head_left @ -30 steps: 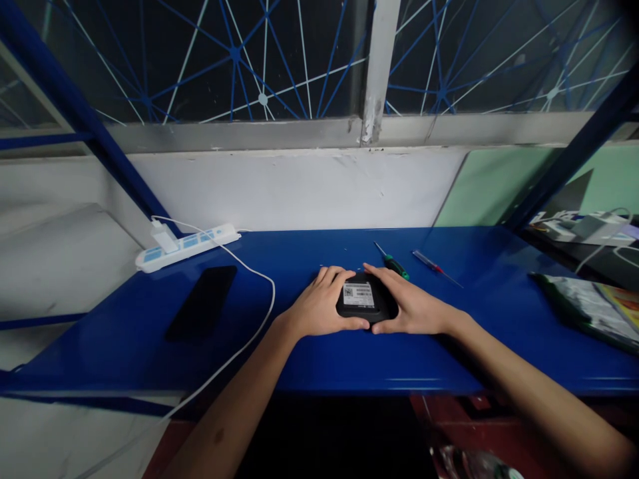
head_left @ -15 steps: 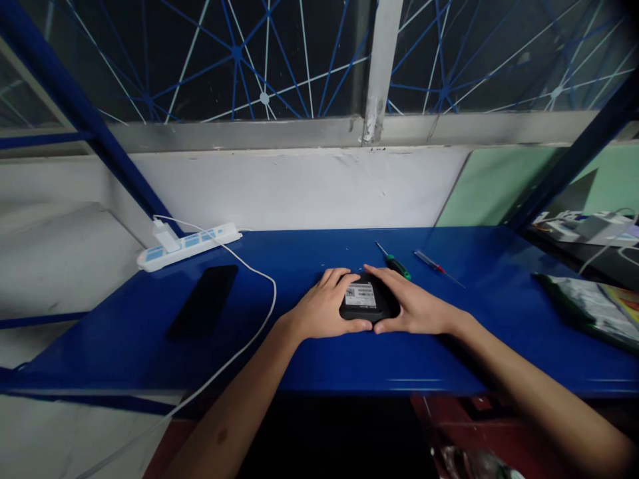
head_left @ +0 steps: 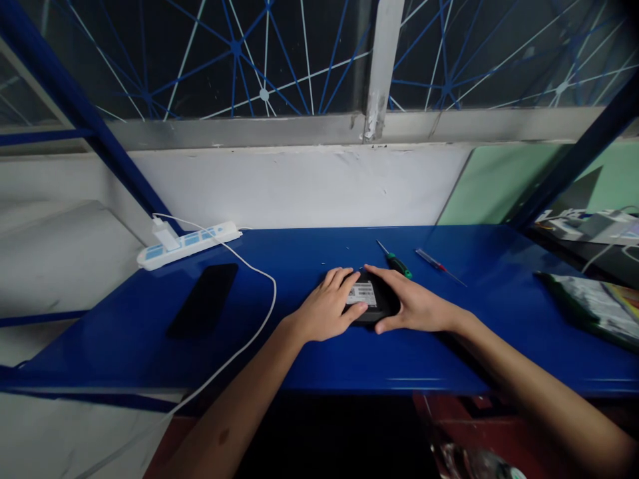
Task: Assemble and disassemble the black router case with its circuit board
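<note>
A flat black device (head_left: 382, 309) with a white printed label (head_left: 363, 294) lies on the blue table between my hands. My left hand (head_left: 329, 306) covers its left side, with the fingers across the top and the thumb resting on the label. Around the right side curls my right hand (head_left: 417, 303), its fingertips at the far edge and its thumb at the near edge. Just behind my right hand lies a green-handled screwdriver (head_left: 398, 265). Farther right is a thin clear tool with a red part (head_left: 438, 265). The device's covered sides are hidden.
A white power strip (head_left: 200, 244) with a plugged-in charger stands at the back left, and its white cable (head_left: 273, 293) runs forward over the table (head_left: 339, 366). A black phone-like slab (head_left: 204, 299) lies on the left. At the right edge is a shiny packet (head_left: 589, 303).
My left thumb has moved from the device's near edge up onto its label, and the left fingers cover more of the label. My right hand keeps nearly the same place.
</note>
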Motion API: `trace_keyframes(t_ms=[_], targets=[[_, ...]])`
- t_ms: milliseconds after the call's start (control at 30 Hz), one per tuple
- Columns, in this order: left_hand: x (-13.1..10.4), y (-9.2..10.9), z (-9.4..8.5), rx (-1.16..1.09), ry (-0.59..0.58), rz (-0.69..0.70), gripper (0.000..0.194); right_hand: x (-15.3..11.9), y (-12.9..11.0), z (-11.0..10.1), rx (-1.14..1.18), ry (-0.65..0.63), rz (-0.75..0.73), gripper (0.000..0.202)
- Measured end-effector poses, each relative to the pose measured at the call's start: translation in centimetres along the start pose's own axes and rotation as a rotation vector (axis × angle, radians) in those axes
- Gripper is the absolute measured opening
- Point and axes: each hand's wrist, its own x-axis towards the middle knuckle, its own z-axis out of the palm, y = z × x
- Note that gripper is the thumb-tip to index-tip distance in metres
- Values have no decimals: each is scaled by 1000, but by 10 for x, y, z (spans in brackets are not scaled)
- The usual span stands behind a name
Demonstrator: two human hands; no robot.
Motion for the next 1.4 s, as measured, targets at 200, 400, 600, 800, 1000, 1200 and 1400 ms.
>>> trace_keyframes(t_ms=[200,400,600,800,1000,1200,1400], targets=[[-1,-2,3,39,-2,14,61,1,1,0,6,16,-5,120],[0,1,2,141,-13,44,59,1,-1,0,-15,28,-7,122],[2,3,-1,157,-66,42,60,2,-6,-2,-50,-12,17,123],[3,4,-2,175,-101,34,61,4,-9,-4,-69,-58,28,122],[3,3,-1,141,-80,44,60,4,-12,-3,-75,-52,40,121],[0,1,3,173,-60,36,58,3,-11,0,-83,-18,17,109],[0,-1,4,106,-59,-16,61,3,-9,3,-130,-15,4,107]])
